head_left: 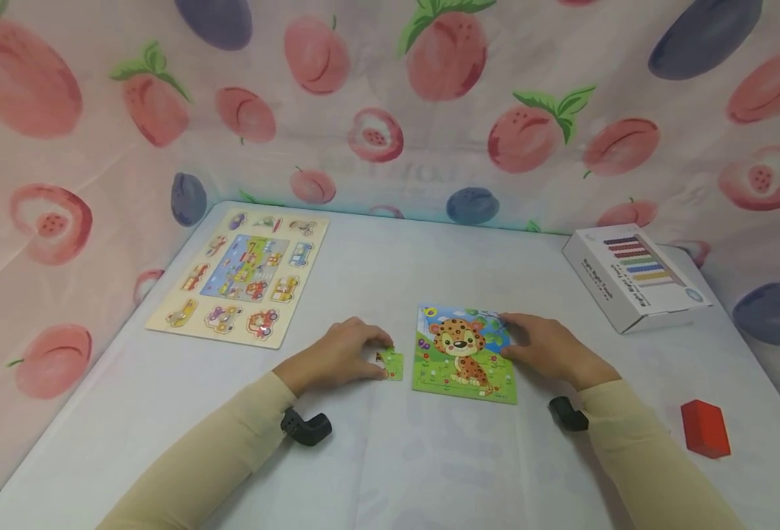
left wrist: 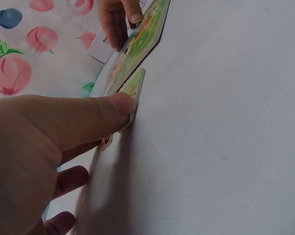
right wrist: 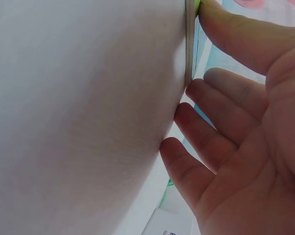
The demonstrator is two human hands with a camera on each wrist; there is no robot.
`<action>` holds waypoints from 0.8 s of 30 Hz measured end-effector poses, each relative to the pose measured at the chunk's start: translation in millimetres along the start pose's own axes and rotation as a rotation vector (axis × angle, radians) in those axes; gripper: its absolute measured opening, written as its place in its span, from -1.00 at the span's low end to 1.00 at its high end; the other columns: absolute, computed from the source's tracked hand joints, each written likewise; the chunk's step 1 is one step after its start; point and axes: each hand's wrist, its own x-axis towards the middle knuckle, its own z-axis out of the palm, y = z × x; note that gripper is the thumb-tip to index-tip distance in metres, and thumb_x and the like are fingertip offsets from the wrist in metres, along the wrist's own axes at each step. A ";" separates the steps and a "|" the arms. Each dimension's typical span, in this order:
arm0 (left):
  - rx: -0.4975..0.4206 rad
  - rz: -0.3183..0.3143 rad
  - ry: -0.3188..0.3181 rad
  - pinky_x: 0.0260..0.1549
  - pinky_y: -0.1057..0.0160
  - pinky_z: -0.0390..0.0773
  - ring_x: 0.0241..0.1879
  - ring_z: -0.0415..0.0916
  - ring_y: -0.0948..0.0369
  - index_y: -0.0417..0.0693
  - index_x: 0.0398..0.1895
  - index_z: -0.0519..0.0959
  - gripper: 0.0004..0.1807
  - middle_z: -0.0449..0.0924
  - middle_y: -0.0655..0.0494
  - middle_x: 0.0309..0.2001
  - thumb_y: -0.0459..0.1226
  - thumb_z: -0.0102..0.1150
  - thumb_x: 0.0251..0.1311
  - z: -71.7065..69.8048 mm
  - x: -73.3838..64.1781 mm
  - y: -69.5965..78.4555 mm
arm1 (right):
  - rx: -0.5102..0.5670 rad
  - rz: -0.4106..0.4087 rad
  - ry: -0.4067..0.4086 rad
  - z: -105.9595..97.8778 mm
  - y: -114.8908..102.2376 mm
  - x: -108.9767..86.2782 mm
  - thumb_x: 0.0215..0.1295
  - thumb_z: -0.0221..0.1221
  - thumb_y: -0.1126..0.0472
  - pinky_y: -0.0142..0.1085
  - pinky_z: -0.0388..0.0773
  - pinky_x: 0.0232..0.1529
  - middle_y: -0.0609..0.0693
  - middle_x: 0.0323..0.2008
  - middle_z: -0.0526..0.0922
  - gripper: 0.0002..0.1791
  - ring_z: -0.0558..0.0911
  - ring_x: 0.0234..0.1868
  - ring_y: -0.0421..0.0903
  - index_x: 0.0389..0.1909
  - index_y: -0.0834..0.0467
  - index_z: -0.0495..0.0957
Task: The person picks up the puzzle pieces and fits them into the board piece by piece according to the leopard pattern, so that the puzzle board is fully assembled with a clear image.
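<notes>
My left hand (head_left: 343, 355) pinches a small green puzzle piece (head_left: 395, 366) by its left side, thumb at the near end. In the left wrist view the thumb lies over the puzzle piece (left wrist: 139, 84), and a second small piece (left wrist: 106, 142) shows just past it, close to the tabletop. Right of it lies a square jigsaw puzzle (head_left: 462, 375) with a spotted leopard cub on grass. My right hand (head_left: 552, 350) rests at the puzzle's right side. In the right wrist view its thumb touches the puzzle's edge (right wrist: 190, 54), while the other fingers extend loosely beside it.
A wooden peg puzzle (head_left: 187, 291) with vehicle pieces lies at the back left. At the back right stands a white box (head_left: 615, 283) with coloured rows printed on it. A red block (head_left: 704, 428) sits right of my right forearm. Fruit-patterned cloth (head_left: 429, 147) rises behind the table.
</notes>
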 end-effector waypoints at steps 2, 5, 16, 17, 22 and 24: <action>-0.004 0.000 0.004 0.12 0.07 0.33 0.07 0.40 0.18 0.04 0.08 0.65 -0.54 0.62 0.23 0.02 -0.14 0.49 0.09 -0.4 -0.1 0.9 | -0.002 0.002 0.000 -0.1 0.1 0.2 0.32 0.31 0.09 0.24 0.15 0.33 0.33 0.37 0.34 -0.27 0.24 0.39 0.38 0.42 0.28 0.32; -0.004 -0.004 0.015 0.09 0.08 0.35 0.03 0.41 0.19 0.02 0.07 0.65 -0.56 0.63 0.24 -0.02 -0.16 0.48 0.10 -0.3 -0.1 1.5 | 0.000 0.009 -0.004 0.1 1.0 0.7 0.31 0.31 0.09 0.24 0.15 0.34 0.33 0.38 0.34 -0.27 0.23 0.40 0.37 0.43 0.27 0.32; -0.019 -0.004 0.068 0.09 0.10 0.38 0.00 0.46 0.19 -0.01 -0.06 0.69 -0.66 0.64 0.28 -0.14 -0.17 0.49 0.09 3.9 0.8 0.7 | 0.003 0.002 -0.005 -2.4 1.4 -1.3 0.32 0.30 0.10 0.25 0.14 0.34 0.34 0.37 0.34 -0.28 0.23 0.40 0.38 0.43 0.28 0.31; -0.021 -0.001 0.073 0.09 0.10 0.39 -0.01 0.47 0.19 -0.01 -0.07 0.69 -0.67 0.64 0.28 -0.15 -0.17 0.49 0.09 4.3 0.7 0.8 | 0.005 0.005 -0.006 -2.4 1.0 -1.3 0.32 0.30 0.10 0.25 0.14 0.33 0.34 0.37 0.34 -0.28 0.23 0.40 0.38 0.42 0.28 0.31; -0.029 0.004 0.080 0.05 0.11 0.42 -0.05 0.48 0.20 -0.01 -0.11 0.71 -0.70 0.64 0.30 -0.19 -0.19 0.50 0.07 5.1 -0.1 1.0 | 0.008 0.017 -0.015 -0.8 1.1 -1.5 0.32 0.30 0.09 0.25 0.13 0.34 0.33 0.39 0.32 -0.27 0.21 0.41 0.38 0.43 0.27 0.30; -0.023 -0.004 0.078 0.05 0.12 0.42 -0.04 0.48 0.21 0.00 -0.11 0.71 -0.70 0.64 0.30 -0.18 -0.19 0.51 0.07 4.9 -0.6 0.6 | 0.011 0.019 -0.015 0.1 1.2 -1.2 0.33 0.29 0.09 0.25 0.13 0.34 0.34 0.39 0.32 -0.27 0.21 0.41 0.38 0.44 0.27 0.30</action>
